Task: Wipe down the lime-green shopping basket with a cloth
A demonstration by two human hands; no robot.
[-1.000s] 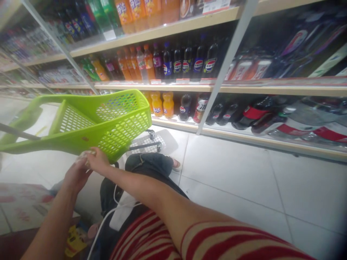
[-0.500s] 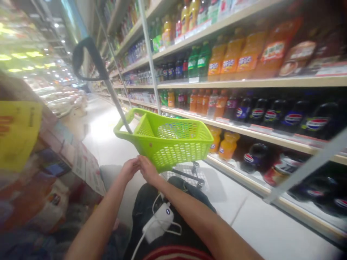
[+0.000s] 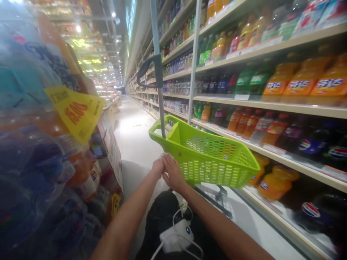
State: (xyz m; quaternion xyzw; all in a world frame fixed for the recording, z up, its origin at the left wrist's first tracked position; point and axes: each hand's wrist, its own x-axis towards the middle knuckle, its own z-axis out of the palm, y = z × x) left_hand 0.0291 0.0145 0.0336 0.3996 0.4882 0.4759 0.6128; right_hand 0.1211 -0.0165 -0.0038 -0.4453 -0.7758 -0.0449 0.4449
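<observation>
A lime-green plastic shopping basket (image 3: pixel 214 160) on a wheeled frame stands just ahead of me, and I see nothing inside it. Its grey pull handle (image 3: pixel 159 90) rises straight up from the far end. My left hand (image 3: pixel 158 167) and my right hand (image 3: pixel 172 174) meet against the basket's near left wall, fingertips pressed together. Both hands have curled fingers, and whatever lies between them is hidden. Both forearms are bare.
Shelves of soft-drink bottles (image 3: pixel 273 90) run along the right side of the aisle. Shrink-wrapped bottle packs with a yellow price sign (image 3: pixel 74 112) are stacked on the left. A white floor aisle (image 3: pixel 132 133) stretches ahead. A white device with a cable (image 3: pixel 176 238) rests on dark fabric below me.
The view has swung from the low shelves up and along the aisle. The basket has levelled out and now sits to the right. My hands stay joined at its near wall.
</observation>
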